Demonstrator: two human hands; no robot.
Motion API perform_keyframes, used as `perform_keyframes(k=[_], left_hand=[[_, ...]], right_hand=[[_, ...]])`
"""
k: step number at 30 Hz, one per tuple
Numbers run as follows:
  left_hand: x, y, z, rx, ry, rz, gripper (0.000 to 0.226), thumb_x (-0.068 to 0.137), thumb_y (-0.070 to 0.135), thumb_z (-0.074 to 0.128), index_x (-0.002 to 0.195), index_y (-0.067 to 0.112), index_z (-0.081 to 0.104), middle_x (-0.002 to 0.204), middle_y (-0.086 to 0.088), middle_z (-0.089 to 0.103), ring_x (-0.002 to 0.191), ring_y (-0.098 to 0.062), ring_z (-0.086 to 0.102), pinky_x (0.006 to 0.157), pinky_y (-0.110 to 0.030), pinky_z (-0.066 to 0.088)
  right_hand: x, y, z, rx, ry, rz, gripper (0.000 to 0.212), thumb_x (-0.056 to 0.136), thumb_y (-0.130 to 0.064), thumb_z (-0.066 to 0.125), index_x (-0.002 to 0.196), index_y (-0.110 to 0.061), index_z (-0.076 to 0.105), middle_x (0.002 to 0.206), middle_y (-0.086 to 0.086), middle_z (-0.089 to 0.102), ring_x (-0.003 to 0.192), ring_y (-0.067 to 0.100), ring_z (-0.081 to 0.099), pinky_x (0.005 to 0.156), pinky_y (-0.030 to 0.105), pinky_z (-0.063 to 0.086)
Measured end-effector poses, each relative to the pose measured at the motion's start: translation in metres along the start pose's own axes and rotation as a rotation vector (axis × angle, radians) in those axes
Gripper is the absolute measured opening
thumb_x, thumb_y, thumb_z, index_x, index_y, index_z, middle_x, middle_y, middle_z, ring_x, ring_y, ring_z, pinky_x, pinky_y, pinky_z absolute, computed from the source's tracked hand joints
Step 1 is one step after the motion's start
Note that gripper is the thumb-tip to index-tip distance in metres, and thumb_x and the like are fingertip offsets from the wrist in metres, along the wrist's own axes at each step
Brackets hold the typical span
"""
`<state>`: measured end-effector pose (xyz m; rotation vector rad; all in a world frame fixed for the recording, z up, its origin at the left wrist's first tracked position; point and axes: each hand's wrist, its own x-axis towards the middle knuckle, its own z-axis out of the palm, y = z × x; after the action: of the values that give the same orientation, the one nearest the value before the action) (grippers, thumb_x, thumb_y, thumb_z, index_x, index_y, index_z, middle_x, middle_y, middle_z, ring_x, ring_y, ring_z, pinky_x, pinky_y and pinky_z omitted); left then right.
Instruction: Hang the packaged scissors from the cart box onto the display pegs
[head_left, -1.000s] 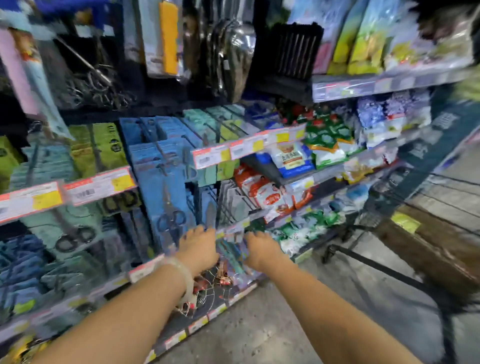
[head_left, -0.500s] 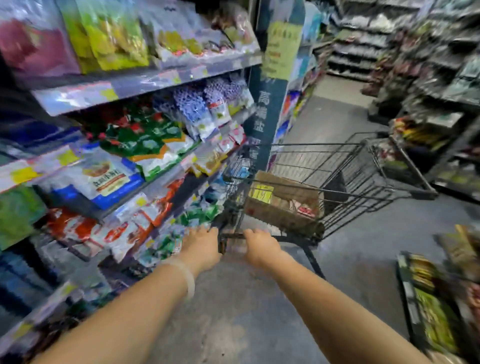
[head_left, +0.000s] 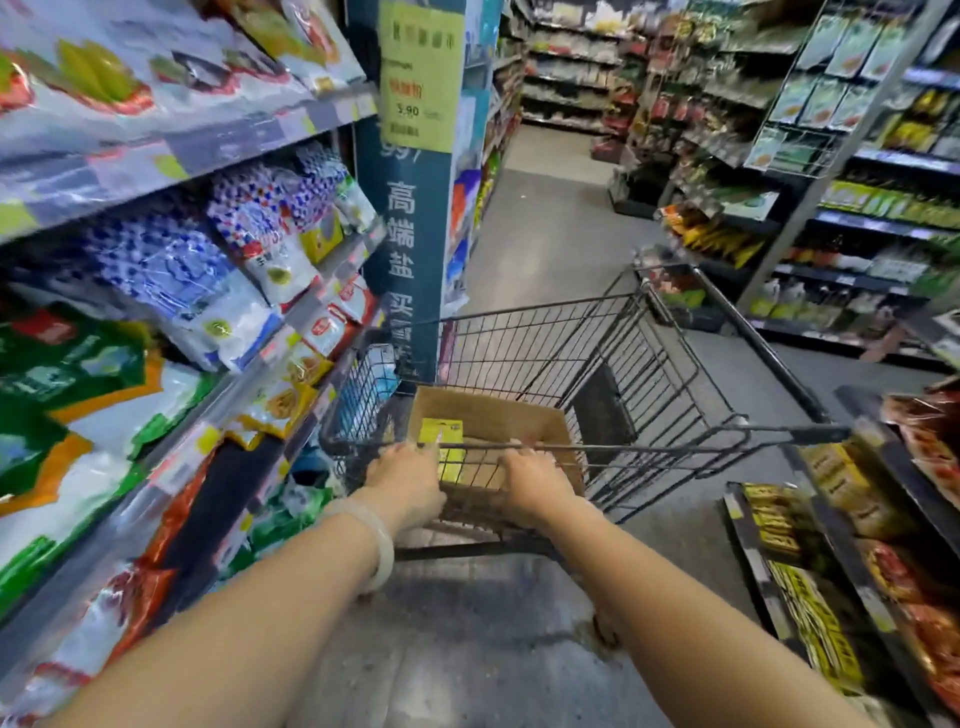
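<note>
Hands were at the near end of the shopping cart (head_left: 623, 364), both reaching over its handle bar (head_left: 597, 447) toward the cardboard box (head_left: 498, 415) that sat in the basket. The left hand (head_left: 405, 483), with a pale bangle (head_left: 379, 545) on its wrist, lay at the box's near left corner, beside a yellow label (head_left: 441, 431) on the cardboard. The right hand (head_left: 535, 480) lay at the near edge toward the box's right side. Both were seen from the back, fingers curled forward and downward out of sight, so whether each grip was closed on the bar, on the box rim, or on anything at all could not be told.

The packaged scissors themselves were not visible; by the task they should have been inside the box, whose open top faced up just beyond the knuckles. That was the relation the next move seemed to turn on: the contents lay straight ahead of and slightly below both hands, between them, about equally near to each. The box's long side ran across the cart, parallel to the handle bar.

No display pegs showed in this view. Shelves (head_left: 182, 166) of bagged goods ran along the left, more racks (head_left: 857, 208) stood on the right, and the aisle floor (head_left: 545, 234) stretched ahead. Probably a pack would have to be lifted out first, then carried back to wherever the pegs were.
</note>
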<state>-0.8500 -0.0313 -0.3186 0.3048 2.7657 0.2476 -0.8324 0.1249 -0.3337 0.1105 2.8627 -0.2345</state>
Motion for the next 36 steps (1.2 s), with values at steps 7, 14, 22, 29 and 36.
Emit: perform_keyframes(k=[7, 14, 22, 29, 36], left_hand=[[0.124, -0.006, -0.027, 0.023, -0.062, -0.003, 0.053, 0.088, 0.031, 0.056, 0.134, 0.010, 0.038, 0.138, -0.016, 0.041, 0.129, -0.035, 0.039, 0.103, -0.041, 0.039], [0.221, 0.004, -0.005, -0.038, -0.191, -0.039, 0.061, 0.088, 0.024, 0.056, 0.142, 0.012, 0.030, 0.147, -0.015, 0.032, 0.133, -0.037, 0.033, 0.107, -0.044, 0.038], [0.339, 0.034, 0.049, -0.064, -0.389, -0.176, 0.060, 0.087, 0.031, 0.059, 0.139, 0.010, 0.037, 0.141, -0.015, 0.039, 0.131, -0.032, 0.038, 0.107, -0.037, 0.036], [0.410, 0.074, 0.111, -0.196, -0.549, -0.224, 0.056, 0.089, 0.032, 0.058, 0.136, 0.009, 0.040, 0.134, -0.015, 0.049, 0.119, -0.034, 0.054, 0.096, -0.038, 0.047], [0.434, 0.100, 0.167, -0.269, -0.725, -0.237, 0.047, 0.092, 0.031, 0.053, 0.132, 0.008, 0.044, 0.135, -0.010, 0.052, 0.125, -0.029, 0.048, 0.101, -0.030, 0.038]], right_hand=[[0.109, 0.025, -0.025, 0.047, -0.011, 0.100, 0.050, 0.088, -0.035, 0.056, 0.131, -0.014, 0.042, 0.131, 0.014, 0.049, 0.119, 0.034, 0.049, 0.101, 0.046, 0.042], [0.200, 0.072, -0.008, 0.062, -0.142, 0.133, 0.056, 0.088, -0.035, 0.057, 0.135, -0.010, 0.041, 0.136, 0.014, 0.048, 0.125, 0.031, 0.044, 0.107, 0.038, 0.035], [0.311, 0.149, 0.059, 0.103, -0.432, 0.202, 0.047, 0.088, -0.029, 0.056, 0.130, -0.013, 0.043, 0.133, 0.013, 0.047, 0.121, 0.032, 0.045, 0.099, 0.039, 0.040], [0.372, 0.209, 0.116, 0.183, -0.544, 0.326, 0.045, 0.087, -0.029, 0.056, 0.127, -0.013, 0.044, 0.127, 0.011, 0.051, 0.115, 0.029, 0.052, 0.096, 0.037, 0.045], [0.398, 0.233, 0.175, 0.309, -0.627, 0.470, 0.060, 0.081, -0.024, 0.066, 0.133, -0.019, 0.037, 0.134, 0.008, 0.045, 0.121, 0.027, 0.049, 0.102, 0.042, 0.044]])
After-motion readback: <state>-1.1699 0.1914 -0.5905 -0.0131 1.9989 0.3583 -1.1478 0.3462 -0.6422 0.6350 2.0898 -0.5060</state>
